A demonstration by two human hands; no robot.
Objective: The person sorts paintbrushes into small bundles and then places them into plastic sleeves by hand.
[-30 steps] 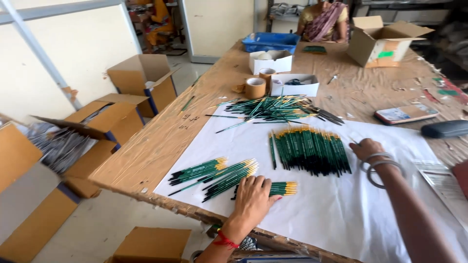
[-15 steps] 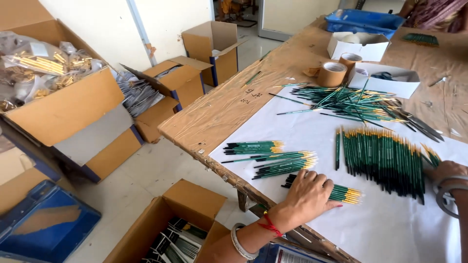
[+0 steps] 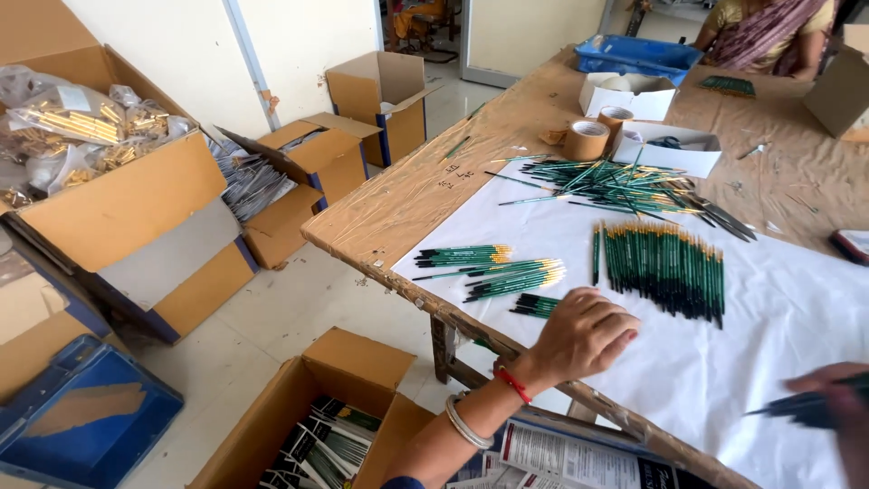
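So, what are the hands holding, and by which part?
The left hand closes over the near end of a small brush bundle. The blurred right hand grips dark brushes, apparently near one end.

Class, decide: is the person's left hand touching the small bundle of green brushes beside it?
Touching. The head view shows the left hand resting over the small bundle of green brushes, covering one end.

- Cream walls [image 3: 172,45], pale tiled floor [image 3: 299,308].
- Wooden worktable [image 3: 407,199] w/ white paper sheet [image 3: 778,308] on top.
- Open cardboard boxes [image 3: 317,158] along wall; blue crate [image 3: 86,421] bottom left.
- Daylight thru doorway [image 3: 421,23].
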